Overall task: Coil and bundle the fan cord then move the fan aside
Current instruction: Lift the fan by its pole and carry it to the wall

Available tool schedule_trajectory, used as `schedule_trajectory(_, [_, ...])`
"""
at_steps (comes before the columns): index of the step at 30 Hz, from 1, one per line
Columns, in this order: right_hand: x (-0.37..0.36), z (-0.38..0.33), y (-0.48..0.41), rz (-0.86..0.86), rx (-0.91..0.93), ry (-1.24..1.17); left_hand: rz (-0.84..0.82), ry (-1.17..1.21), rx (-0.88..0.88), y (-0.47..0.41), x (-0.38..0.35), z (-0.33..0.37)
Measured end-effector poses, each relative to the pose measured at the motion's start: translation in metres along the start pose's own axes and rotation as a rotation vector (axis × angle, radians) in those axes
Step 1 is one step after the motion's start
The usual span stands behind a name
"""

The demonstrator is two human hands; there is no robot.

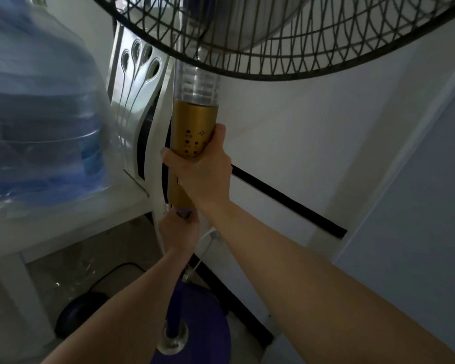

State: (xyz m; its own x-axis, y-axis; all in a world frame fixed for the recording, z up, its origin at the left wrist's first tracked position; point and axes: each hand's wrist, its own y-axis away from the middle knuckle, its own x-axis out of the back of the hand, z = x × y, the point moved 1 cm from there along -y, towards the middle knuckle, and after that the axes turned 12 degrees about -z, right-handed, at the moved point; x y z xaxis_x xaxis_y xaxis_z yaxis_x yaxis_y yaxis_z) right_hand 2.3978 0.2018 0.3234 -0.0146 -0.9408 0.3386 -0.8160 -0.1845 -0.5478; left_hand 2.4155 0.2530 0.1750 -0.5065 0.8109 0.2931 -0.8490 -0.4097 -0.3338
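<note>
A pedestal fan stands right in front of me, with a black wire cage (286, 35) at the top, a gold control column (193, 119) with dark buttons, a blue pole and a round blue base (205, 319). My right hand (200, 169) is wrapped around the lower part of the gold column. My left hand (177, 232) grips the pole just under the column, at its purple collar. A white cord (206, 241) hangs behind the pole, running down toward the base. Its far end is hidden.
A large blue water bottle (37, 122) sits on a white dispenser (142, 101) close on the left. A white wall with a black strip (286, 200) is on the right. A black cable (116, 269) and a dark round object (82, 311) lie on the floor.
</note>
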Motion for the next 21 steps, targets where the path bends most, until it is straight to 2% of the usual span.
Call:
schedule_trajectory(6, [-0.004,-0.002,0.005,-0.026,-0.032,-0.034,-0.070,0.101,0.076,0.002,0.006,-0.001])
schedule_trajectory(14, [-0.005,-0.008,0.015,0.001,-0.064,-0.054,-0.321,0.073,0.265,0.002,0.019,0.008])
schedule_trajectory(21, [-0.004,-0.015,0.017,-0.034,-0.119,-0.093,-0.456,0.072,0.213,0.014,0.036,0.020])
